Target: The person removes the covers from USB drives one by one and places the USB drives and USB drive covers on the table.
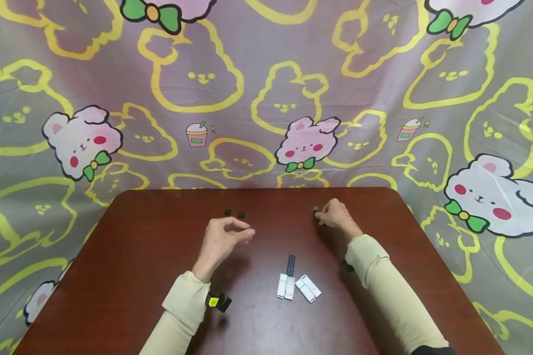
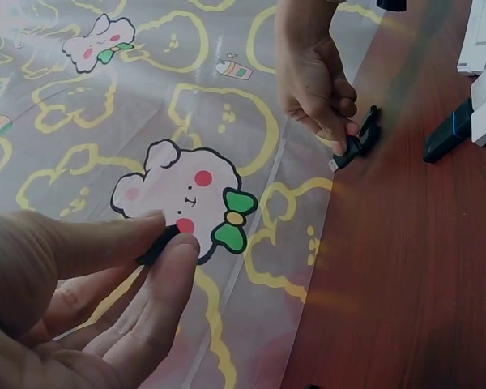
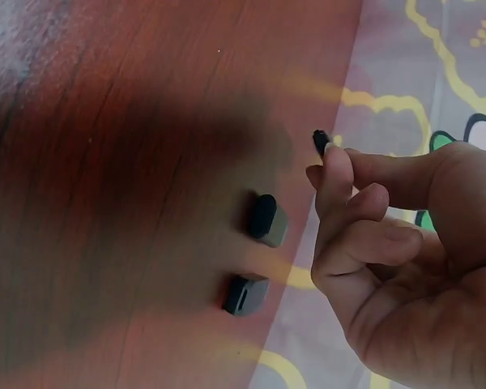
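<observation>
My left hand [image 1: 224,241] is raised over the table and pinches a small black piece [image 2: 158,245], mostly hidden by thumb and fingertips. At the far right of the table, my right hand [image 1: 335,216] pinches a black USB stick [image 2: 352,150]; its metal plug [image 2: 334,164] sticks out past the fingers. In the right wrist view only a short dark end shows at the fingertips. Beyond the left hand, two small black cap-like pieces [image 3: 266,220] lie near the far edge; one [image 3: 245,293] has a slot in its side.
Several white sticks [image 1: 308,288] lie in the middle front of the brown table [image 1: 151,276], with a black stick [image 1: 290,265] against them. A patterned curtain [image 1: 248,98] hangs behind the far edge. Each wrist carries a camera, such as the left one [image 1: 222,301].
</observation>
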